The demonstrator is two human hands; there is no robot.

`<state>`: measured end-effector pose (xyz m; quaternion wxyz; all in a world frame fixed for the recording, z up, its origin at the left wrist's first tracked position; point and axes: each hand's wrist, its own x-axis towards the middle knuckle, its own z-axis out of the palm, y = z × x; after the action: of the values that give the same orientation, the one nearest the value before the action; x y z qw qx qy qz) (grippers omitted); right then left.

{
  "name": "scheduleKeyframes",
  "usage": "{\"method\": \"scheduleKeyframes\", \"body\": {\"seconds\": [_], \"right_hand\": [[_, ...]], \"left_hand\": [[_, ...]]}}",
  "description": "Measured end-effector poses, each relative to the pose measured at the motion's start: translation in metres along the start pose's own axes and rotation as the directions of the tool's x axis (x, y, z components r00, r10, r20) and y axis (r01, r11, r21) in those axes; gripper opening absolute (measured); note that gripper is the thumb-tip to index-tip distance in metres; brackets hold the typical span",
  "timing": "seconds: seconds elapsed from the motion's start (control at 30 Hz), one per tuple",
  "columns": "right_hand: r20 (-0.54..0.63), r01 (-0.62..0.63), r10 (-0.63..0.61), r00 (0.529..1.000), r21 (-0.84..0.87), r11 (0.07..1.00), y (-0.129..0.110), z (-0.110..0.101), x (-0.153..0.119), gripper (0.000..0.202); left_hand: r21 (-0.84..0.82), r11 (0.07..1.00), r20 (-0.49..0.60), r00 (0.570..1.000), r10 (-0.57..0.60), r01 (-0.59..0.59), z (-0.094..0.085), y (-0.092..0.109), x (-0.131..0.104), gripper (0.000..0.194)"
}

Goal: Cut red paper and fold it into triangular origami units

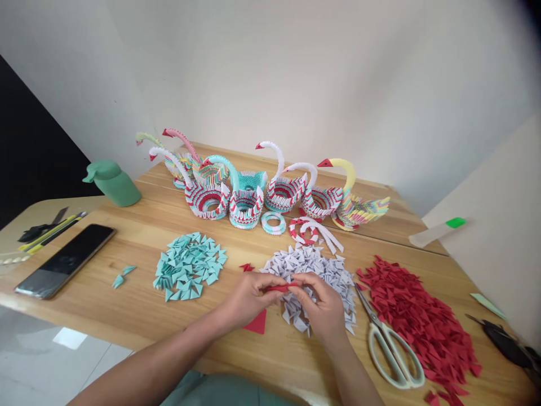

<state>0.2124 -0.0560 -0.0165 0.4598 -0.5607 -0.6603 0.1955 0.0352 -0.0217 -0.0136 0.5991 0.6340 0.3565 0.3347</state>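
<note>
From my remote seat, I have a small folded red paper piece [280, 287] between both hands, above the near left part of a loose heap of white folded-paper triangles [300, 259] on the light wooden table [135, 270]. The grip of my left hand [249, 296] is closed on one end, thumb against fingers; the grip of my right hand [327, 307] pinches the other end just as closely. I judge this to be a folding or creasing step, and handling so small a piece calls for light, even fingertip pressure with its edges lined up. Beneath my left hand lies a flat red paper sheet [257, 323], partly covered. White-handled scissors [393, 349] lie to the right, beside a red triangle heap [414, 316]; a teal triangle heap [190, 265] sits to the left. As for containers, the row of paper swans behind has hollow, bowl-like bodies, such as the teal-necked one [245, 217]; I can see inner walls in several, but cannot make out anything held inside. The matte green lidded jug [114, 183] at the far left is opaque, so I cannot tell its contents.
</note>
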Motion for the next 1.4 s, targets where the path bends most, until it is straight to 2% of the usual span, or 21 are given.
{"method": "scheduleKeyframes", "body": {"seconds": [0.13,0.33,0.9,1.0,1.13,1.23,1.4], "right_hand": [[0.008,-0.024,0.024,1.000,-0.001,1.000,-0.001,0.000,0.000,0.013],[0.006,-0.088,0.088,0.996,-0.003,0.996,0.004,0.002,-0.004,0.021],[-0.013,-0.127,0.129,0.992,0.089,0.988,0.007,0.006,-0.005,0.024],[0.014,-0.157,0.157,0.987,0.184,0.970,0.008,0.008,-0.005,0.031],[0.117,-0.197,0.169,0.979,0.310,0.930,0.009,0.011,-0.004,0.047],[0.155,-0.212,0.174,0.972,0.281,0.936,0.008,0.013,-0.005,0.045],[0.135,-0.197,0.168,0.976,0.244,0.949,0.006,0.013,-0.007,0.039]], "left_hand": [[-0.018,1.000,0.007,1.000,-0.017,0.017,0.001,-0.002,-0.001,0.016],[0.018,1.000,-0.016,1.000,0.019,-0.019,0.000,-0.006,-0.001,0.019],[0.061,0.998,-0.040,0.999,-0.019,0.022,-0.001,-0.008,0.000,0.016],[0.039,0.999,-0.041,0.999,-0.029,0.031,-0.001,-0.006,0.000,0.017],[-0.018,0.999,-0.027,0.999,-0.037,0.036,-0.003,-0.002,0.000,0.024],[-0.070,0.997,0.000,0.999,-0.037,0.037,-0.002,0.001,0.000,0.027],[-0.075,0.995,0.007,0.998,-0.065,0.065,-0.001,0.000,0.001,0.027]]}}
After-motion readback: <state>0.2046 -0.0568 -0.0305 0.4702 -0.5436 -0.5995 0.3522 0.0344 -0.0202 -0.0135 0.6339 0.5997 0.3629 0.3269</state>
